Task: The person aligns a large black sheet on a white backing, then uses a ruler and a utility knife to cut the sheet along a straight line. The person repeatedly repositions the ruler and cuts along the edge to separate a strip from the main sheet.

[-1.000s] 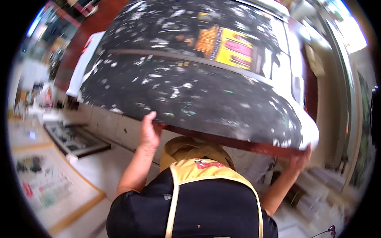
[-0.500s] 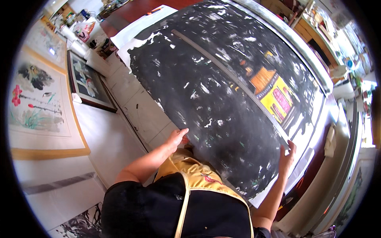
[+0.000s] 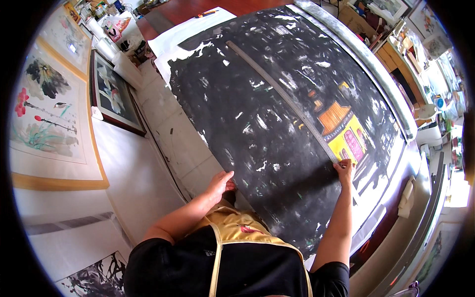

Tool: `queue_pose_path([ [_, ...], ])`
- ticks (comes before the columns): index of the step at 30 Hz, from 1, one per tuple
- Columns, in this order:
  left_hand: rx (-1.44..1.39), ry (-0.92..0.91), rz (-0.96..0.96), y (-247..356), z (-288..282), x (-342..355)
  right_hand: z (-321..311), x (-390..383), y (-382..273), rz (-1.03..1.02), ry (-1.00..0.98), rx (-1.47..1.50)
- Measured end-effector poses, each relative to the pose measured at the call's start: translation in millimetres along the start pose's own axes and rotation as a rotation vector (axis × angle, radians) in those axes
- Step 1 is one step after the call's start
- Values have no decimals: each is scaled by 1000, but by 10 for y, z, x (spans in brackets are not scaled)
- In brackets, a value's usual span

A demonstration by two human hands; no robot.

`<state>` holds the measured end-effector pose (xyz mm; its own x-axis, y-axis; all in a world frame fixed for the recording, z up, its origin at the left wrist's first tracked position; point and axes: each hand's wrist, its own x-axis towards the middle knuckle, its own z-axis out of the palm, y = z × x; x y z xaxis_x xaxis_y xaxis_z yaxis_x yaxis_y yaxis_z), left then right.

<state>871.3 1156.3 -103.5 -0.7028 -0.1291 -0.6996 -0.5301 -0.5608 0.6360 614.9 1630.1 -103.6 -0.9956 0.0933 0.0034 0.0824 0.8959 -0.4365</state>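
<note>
A large dark painting (image 3: 222, 114) with white flecks lies across the table, with a yellow building and orange roof painted on its right part. Diagonally over it runs a long metal ruler (image 3: 277, 88). My right hand (image 3: 346, 172) pinches the ruler just below the yellow building, and its arm casts a shadow on the dark surface. At the painting's near left edge is my left hand (image 3: 219, 186), thumb on the edge and fingers curled under it, closed on the border as far as I can see.
A thick roll (image 3: 366, 54) lies along the far right side of the painting. White paper (image 3: 173, 37) with an orange-handled tool (image 3: 206, 14) is at the far left. Framed pictures (image 3: 116, 96) lean on the left. A cluttered wooden desk (image 3: 403, 69) stands at the right.
My right hand has moved up and left along the ruler, away from its near end. The left hand stays at the painting's edge. The whole view has shifted slightly.
</note>
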Motion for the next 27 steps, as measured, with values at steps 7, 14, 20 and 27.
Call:
queue_pose_path([
  [7, -38, 32, 6, 134, 110, -115, -17, 28, -32, -7, -35, 41],
  [14, -14, 11, -1, -44, -36, 97, -522, -431, -489, -47, -167, 363],
  [20, 61, 19, 0, -45, -35, 163, -1539, -1659, -803, 141, 227, 478],
  [27, 147, 34, 17, -23, -113, 244, -1774, -3030, -310, 346, 750, 243],
])
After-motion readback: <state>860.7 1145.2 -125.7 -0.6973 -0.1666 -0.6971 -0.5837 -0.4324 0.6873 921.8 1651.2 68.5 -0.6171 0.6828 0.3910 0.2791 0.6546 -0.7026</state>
